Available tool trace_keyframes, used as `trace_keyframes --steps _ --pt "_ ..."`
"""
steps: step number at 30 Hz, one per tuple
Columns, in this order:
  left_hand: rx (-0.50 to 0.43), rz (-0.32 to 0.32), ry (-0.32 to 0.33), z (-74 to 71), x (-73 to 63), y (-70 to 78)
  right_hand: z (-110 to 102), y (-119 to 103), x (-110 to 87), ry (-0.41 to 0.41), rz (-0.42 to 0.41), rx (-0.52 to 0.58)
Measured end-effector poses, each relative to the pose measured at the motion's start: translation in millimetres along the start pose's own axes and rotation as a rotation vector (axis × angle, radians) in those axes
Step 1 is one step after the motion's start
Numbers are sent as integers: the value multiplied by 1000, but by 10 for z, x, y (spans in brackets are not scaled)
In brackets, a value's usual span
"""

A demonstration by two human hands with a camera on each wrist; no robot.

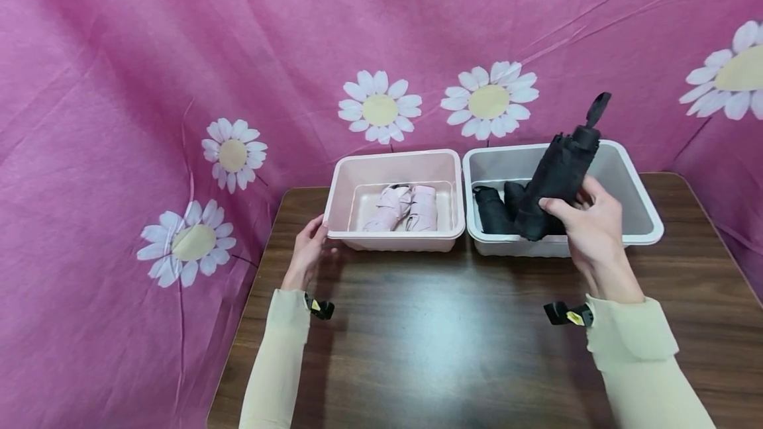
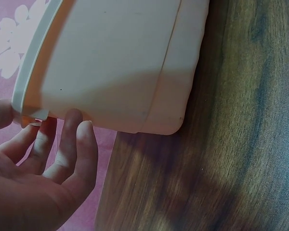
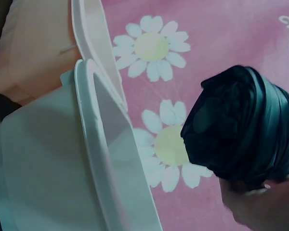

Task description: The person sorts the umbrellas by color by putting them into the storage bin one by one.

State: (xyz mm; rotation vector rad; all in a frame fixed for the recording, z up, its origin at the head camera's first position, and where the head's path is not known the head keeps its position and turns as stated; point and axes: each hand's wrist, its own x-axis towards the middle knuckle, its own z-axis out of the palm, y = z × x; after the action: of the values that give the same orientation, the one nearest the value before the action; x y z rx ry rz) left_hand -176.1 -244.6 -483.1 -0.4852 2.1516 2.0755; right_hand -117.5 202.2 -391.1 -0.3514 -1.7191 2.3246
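Observation:
My right hand [image 1: 601, 237] grips a folded black compact umbrella [image 1: 559, 174], tilted over the grey plastic bin [image 1: 524, 249], its strap end pointing up. The umbrella's rounded end [image 3: 221, 125] faces the camera in the right wrist view. Inside the grey bin lie more folded black umbrellas [image 1: 493, 212], partly hidden by the held one. At the left front corner of the pink plastic bin [image 1: 396, 243], my left hand [image 1: 306, 251] pinches the rim, with thumb over it and fingers [image 2: 84, 144] beneath. Two folded pink umbrellas [image 1: 423, 207] lie in the pink bin.
Both bins stand side by side near the back of a dark wooden table [image 1: 429, 349]. Behind them hangs a pink cloth [image 1: 286, 51] printed with white daisies. A camera strap [image 1: 569, 314] is worn on each wrist.

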Motion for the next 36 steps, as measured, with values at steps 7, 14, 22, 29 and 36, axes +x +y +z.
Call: trace_keyframes --steps 7,14,22,29,36 --pt "9 6 -3 -11 -6 7 44 58 141 67 57 -182" --pt "1 0 -7 -24 -1 -6 93 178 225 54 42 -406" --pt "3 -4 4 -32 -6 5 151 265 282 61 65 -645" --pt "23 3 2 -25 -12 1 164 311 349 52 49 -685" --pt "22 8 -9 -17 -12 15 181 322 384 40 83 -673"
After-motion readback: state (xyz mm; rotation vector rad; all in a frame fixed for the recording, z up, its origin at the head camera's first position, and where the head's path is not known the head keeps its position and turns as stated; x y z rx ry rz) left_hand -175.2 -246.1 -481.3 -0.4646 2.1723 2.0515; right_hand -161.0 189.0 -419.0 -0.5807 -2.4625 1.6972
